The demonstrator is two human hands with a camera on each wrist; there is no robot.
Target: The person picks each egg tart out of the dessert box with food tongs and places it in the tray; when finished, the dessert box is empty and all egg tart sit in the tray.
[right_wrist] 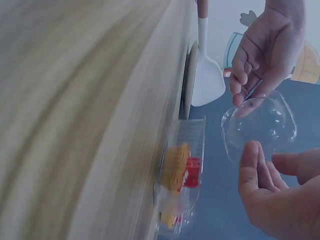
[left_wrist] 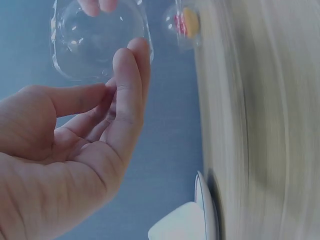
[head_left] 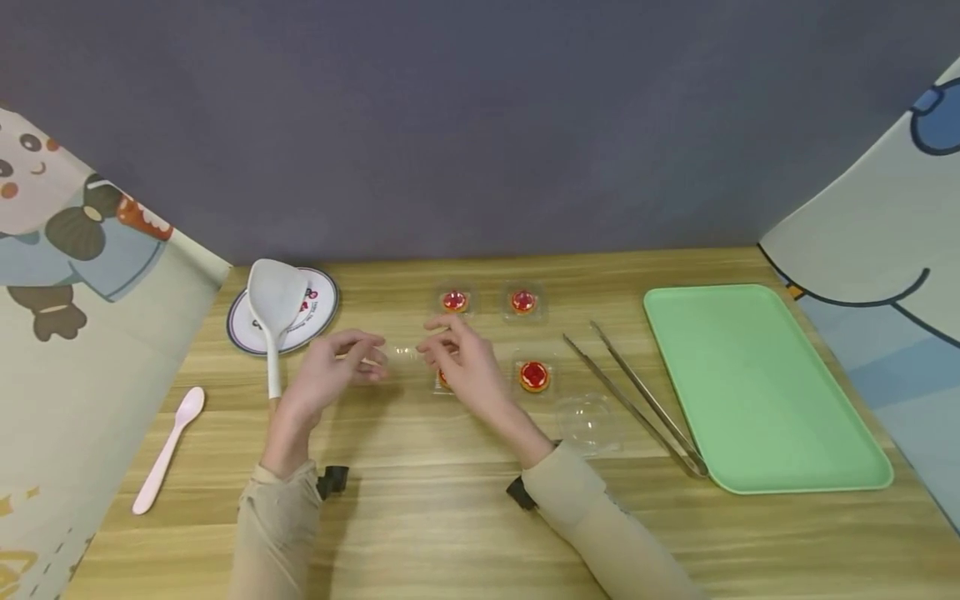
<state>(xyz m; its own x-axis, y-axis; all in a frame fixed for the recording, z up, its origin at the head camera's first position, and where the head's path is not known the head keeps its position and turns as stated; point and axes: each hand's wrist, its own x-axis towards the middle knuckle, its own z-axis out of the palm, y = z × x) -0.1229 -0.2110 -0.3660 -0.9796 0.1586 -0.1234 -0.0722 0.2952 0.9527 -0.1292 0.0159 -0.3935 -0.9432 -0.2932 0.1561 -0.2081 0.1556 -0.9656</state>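
Note:
Between the two hands, above the table, is a clear plastic dome lid (head_left: 403, 353). My left hand (head_left: 330, 371) pinches one edge of it between thumb and fingers. From the other side, the thumb and fingertips of my right hand (head_left: 474, 371) hold the opposite edge. In the right wrist view the lid (right_wrist: 262, 127) shows its rounded dome and squarish rim. Under the right hand sits a small tart (right_wrist: 176, 167) with a red top in a clear base, partly hidden in the head view. Another red-topped tart (head_left: 534, 377) lies just right of that hand.
Two more packed tarts (head_left: 454, 301) (head_left: 522, 302) stand farther back. A second clear lid (head_left: 588, 422) and metal tongs (head_left: 645, 400) lie to the right, beside a green tray (head_left: 765, 392). At left are a white spatula (head_left: 273, 300) on a plate (head_left: 318, 321) and a pink spoon (head_left: 168, 450).

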